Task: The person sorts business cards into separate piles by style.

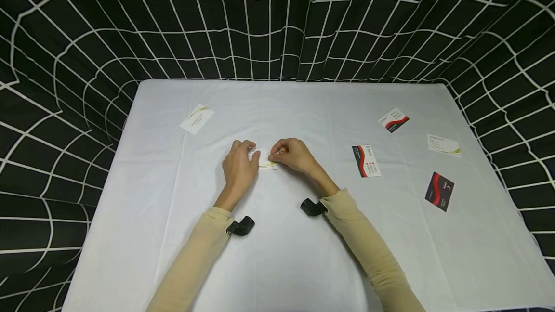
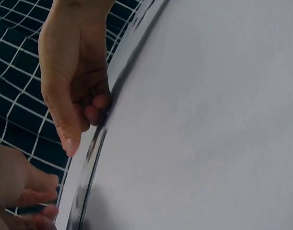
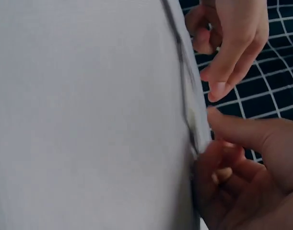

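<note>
White business cards (image 1: 267,164) with a yellow-green stripe lie on the table between the two hands, more than one edge showing at the near side. My left hand (image 1: 240,163) holds their left end, thumb and fingers curved around it and covering part of it. From the other side my right hand (image 1: 295,154) pinches the right edge between thumb and forefinger, its other fingers curled. In the right wrist view the right hand (image 3: 247,163) is at the lower right, with the left hand (image 3: 232,48) above; the cards show only as a thin edge.
Further white-and-green cards (image 1: 197,119) lie at the back left. To the right are a red-and-white card (image 1: 393,120), a red, black and white card (image 1: 366,161), a white-and-green card (image 1: 444,144) and a dark card (image 1: 440,191). A black gridded curtain (image 1: 277,23) surrounds the white table (image 1: 277,254).
</note>
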The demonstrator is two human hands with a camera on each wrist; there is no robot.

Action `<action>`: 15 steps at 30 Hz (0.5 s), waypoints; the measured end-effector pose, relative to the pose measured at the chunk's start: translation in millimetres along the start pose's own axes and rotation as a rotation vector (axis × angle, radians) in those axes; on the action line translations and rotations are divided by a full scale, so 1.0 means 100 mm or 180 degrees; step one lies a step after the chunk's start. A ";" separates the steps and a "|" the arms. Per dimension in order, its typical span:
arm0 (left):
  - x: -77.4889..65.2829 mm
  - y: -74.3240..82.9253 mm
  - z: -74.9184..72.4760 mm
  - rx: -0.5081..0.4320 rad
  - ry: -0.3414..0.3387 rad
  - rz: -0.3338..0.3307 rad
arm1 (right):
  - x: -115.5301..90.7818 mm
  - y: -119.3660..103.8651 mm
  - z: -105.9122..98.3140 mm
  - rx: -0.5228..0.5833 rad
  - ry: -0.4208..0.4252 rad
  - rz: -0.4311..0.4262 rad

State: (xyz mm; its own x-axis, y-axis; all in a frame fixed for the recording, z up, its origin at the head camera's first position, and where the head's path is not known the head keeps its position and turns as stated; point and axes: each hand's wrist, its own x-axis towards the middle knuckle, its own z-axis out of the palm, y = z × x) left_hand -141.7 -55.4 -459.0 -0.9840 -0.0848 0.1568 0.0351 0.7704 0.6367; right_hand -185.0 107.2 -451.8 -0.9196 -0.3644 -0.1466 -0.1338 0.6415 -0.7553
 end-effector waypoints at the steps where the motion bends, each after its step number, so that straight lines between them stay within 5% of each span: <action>1: 0.00 0.03 0.01 -0.0038 0.0008 0.0087 | -0.01 0.01 -0.03 0.0034 -0.0012 -0.0002; 6: -0.02 0.18 0.12 -0.0252 -0.0019 0.0516 | -0.09 0.12 -0.24 0.0026 0.0160 -0.0036; 15: -0.14 0.42 0.34 -0.0512 -0.0166 0.0684 | -0.32 0.37 -0.82 -0.0226 0.0749 0.0248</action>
State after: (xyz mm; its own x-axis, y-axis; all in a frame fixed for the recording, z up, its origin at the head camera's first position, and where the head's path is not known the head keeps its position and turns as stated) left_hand -131.9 -0.3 -460.2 -0.9585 0.1057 0.2649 0.2674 0.6565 0.7053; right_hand -190.2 197.6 -422.4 -0.9877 -0.1504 -0.0437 -0.0772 0.7103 -0.6997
